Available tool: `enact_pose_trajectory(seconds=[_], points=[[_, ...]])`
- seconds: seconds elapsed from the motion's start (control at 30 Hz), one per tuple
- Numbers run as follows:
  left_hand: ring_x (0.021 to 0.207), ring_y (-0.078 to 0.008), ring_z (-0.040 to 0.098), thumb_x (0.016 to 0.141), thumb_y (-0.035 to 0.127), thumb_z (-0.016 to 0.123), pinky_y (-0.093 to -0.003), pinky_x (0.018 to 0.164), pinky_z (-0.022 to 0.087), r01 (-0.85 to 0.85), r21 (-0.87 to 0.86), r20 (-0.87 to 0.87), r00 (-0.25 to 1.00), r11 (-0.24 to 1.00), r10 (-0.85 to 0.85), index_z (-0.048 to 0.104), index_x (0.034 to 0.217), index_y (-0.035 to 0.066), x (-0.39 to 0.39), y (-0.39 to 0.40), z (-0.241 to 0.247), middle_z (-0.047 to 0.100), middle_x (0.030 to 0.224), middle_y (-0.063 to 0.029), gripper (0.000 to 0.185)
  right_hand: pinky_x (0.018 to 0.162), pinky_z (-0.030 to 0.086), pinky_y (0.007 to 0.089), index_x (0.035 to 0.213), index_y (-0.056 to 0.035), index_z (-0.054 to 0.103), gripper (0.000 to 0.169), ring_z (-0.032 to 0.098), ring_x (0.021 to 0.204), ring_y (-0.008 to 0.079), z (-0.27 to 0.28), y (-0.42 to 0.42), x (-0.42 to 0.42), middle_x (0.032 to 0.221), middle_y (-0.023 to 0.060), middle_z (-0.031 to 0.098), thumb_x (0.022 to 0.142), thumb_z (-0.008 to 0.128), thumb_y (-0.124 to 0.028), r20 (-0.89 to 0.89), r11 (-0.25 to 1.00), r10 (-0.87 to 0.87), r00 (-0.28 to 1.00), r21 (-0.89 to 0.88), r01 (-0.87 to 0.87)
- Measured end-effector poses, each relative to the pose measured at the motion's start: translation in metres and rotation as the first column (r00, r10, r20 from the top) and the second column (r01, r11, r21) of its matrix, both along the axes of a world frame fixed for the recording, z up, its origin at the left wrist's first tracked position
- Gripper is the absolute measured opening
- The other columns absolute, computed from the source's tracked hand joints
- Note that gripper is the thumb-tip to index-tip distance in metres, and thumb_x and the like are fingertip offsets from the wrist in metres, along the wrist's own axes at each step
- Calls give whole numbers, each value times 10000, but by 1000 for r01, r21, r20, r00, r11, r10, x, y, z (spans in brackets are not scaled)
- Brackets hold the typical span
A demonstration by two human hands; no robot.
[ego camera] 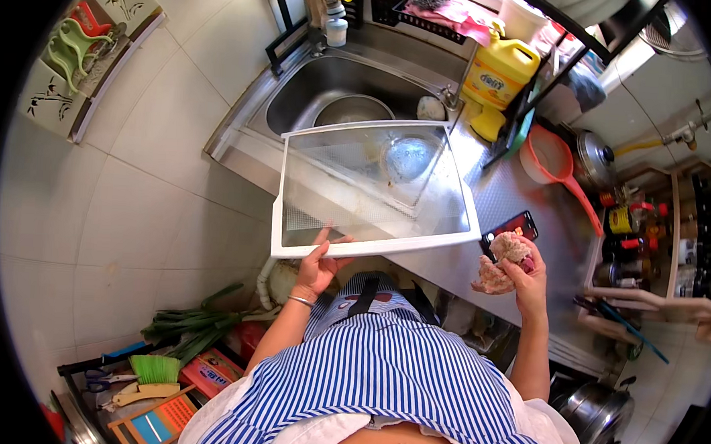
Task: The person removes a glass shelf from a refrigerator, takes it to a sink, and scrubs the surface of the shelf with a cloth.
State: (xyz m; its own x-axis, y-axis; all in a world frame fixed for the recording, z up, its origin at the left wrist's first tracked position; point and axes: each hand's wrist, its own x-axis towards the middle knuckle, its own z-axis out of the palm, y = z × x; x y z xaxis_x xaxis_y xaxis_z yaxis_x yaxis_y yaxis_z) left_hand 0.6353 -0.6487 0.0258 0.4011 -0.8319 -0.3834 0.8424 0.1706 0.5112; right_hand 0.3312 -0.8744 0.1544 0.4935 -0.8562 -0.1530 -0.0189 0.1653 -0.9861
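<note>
A clear glass shelf panel with a white plastic frame (378, 250) lies tilted over the front of the sink and the counter. My left hand (320, 268) grips its near edge, thumb on the white rim and fingers seen through the glass underneath. Small dark specks show on the pane. My right hand (527, 273) is raised to the right of the panel, apart from it. Its fingers pinch a crumpled, pinkish-beige cloth (507, 254). Partly behind that cloth, a smartphone (522, 223) with a lit screen rests on the metal counter.
Behind the panel is a steel sink (290, 92) holding a metal basin (355, 108). A yellow detergent jug (501, 70) and yellow sponge (487, 123) stand beside it. Further right are a red-handled dipper (552, 157), a lidded pot (595, 156) and a bottle rack (671, 232). Leeks (199, 322) lie lower left.
</note>
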Motion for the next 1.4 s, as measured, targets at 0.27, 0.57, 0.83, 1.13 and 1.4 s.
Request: enact_pose_trajectory(seconds=[0.27, 0.57, 0.83, 1.13, 1.4], points=[[1172, -398, 441, 896, 154, 390, -464, 923, 453, 13, -98, 104, 995, 995, -3, 120, 1397, 29, 55, -16, 59, 408, 1285, -281, 583, 819, 478, 306, 1154, -14, 499, 410, 569, 959, 166, 3, -45, 51, 1077, 77, 570, 759, 595, 42, 154, 995, -62, 986, -68, 73], [1129, -420, 475, 850, 128, 394, -450, 958, 425, -5, 55, 315, 949, 998, -13, 242, 1349, -19, 163, 21, 103, 438, 1247, -305, 542, 784, 484, 304, 1138, -10, 512, 354, 582, 903, 178, -26, -76, 90, 1020, 89, 583, 790, 569, 16, 89, 956, -279, 956, -69, 285], [1018, -448, 549, 788, 138, 410, -454, 912, 443, 298, 140, 431, 840, 944, -329, 301, 1309, -68, 226, -9, 131, 511, 1142, -331, 571, 684, 489, 266, 1103, -29, 529, 367, 589, 792, 140, -81, -94, 130, 919, 48, 598, 753, 641, -25, -194, 925, -375, 907, -13, 380], [905, -412, 606, 751, 135, 432, -429, 859, 485, 213, 310, 549, 756, 927, -357, 294, 1286, -122, 257, -55, 179, 539, 1076, -340, 609, 758, 476, 287, 1190, -47, 465, 503, 565, 891, 160, -89, -142, 230, 1018, 74, 573, 734, 676, -52, -47, 979, -201, 979, 16, 202], [877, -395, 623, 747, 78, 424, -379, 837, 497, 29, 405, 582, 763, 914, -282, 241, 1299, -154, 261, -83, 207, 556, 1048, -327, 626, 649, 477, 284, 1163, -72, 435, 593, 557, 813, 169, -161, -176, 379, 952, 81, 556, 656, 717, -199, -270, 981, 81, 960, 194, -28]])
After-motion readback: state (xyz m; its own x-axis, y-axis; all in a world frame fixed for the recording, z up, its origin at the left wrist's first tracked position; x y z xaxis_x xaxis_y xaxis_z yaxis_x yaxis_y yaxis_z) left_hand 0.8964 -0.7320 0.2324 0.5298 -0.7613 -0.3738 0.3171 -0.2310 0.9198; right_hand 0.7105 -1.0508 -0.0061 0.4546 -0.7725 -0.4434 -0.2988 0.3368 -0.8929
